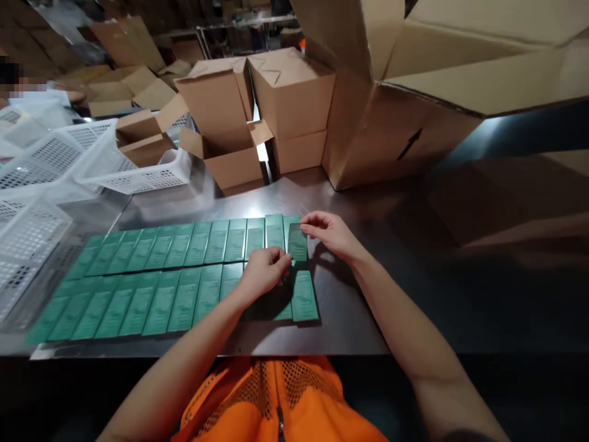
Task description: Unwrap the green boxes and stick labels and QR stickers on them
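Note:
Two rows of flat green boxes (161, 245) lie side by side on a metal table (350, 319). At the right end of the far row, a darker green box (297, 242) is raised a little and pinched between my two hands. My right hand (332, 232) grips its upper right corner with thumb and fingertips. With curled fingers, my left hand (264, 270) holds its lower left corner and covers part of both rows. Below the held box, a separate green box (304, 296) lies at the right end of the near row.
Brown cartons (299, 98) stand along the back, one open carton (234, 159) among them. A large open carton (396, 135) rises at the back right. White perforated baskets (151, 178) stand at the left. A partly visible person (41, 89) is at the far left.

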`<act>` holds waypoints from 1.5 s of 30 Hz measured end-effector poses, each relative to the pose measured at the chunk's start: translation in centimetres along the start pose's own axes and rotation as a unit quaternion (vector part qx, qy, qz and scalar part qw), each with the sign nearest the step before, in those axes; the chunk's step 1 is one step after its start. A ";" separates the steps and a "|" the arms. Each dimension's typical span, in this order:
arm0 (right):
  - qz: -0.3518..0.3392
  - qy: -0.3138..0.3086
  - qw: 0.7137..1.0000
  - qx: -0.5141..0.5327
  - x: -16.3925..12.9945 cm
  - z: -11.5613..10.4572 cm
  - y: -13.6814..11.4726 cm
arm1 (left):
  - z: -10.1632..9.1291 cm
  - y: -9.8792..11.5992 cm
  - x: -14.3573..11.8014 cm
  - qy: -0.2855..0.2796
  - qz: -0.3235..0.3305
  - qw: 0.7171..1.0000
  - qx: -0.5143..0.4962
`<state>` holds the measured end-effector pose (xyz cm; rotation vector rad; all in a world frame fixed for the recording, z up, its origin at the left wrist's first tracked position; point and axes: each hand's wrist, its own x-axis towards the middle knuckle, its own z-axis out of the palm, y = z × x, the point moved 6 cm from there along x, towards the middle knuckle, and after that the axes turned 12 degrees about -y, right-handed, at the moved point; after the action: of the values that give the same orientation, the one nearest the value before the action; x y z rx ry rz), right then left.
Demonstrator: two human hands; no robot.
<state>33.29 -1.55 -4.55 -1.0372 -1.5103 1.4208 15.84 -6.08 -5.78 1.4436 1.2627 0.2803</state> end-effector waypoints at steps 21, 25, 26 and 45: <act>0.047 0.012 0.993 -0.111 3.0 -0.5 4.5 | 0.6 -0.4 2.7 -0.029 -0.150 0.987 -0.051; 0.042 0.022 0.993 -0.111 2.7 -0.5 4.5 | 0.5 -0.4 2.8 -0.037 -0.156 0.986 -0.055; 0.042 0.024 0.993 -0.111 2.7 -0.5 4.5 | 0.5 -0.4 2.8 -0.039 -0.157 0.985 -0.054; 0.030 0.041 0.973 -0.224 2.2 0.3 2.6 | 0.4 -0.4 3.5 -0.027 -0.167 0.986 0.009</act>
<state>32.35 0.49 -7.09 -1.4019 -1.7947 1.0799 17.30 -3.63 -7.83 1.2209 1.4383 0.0043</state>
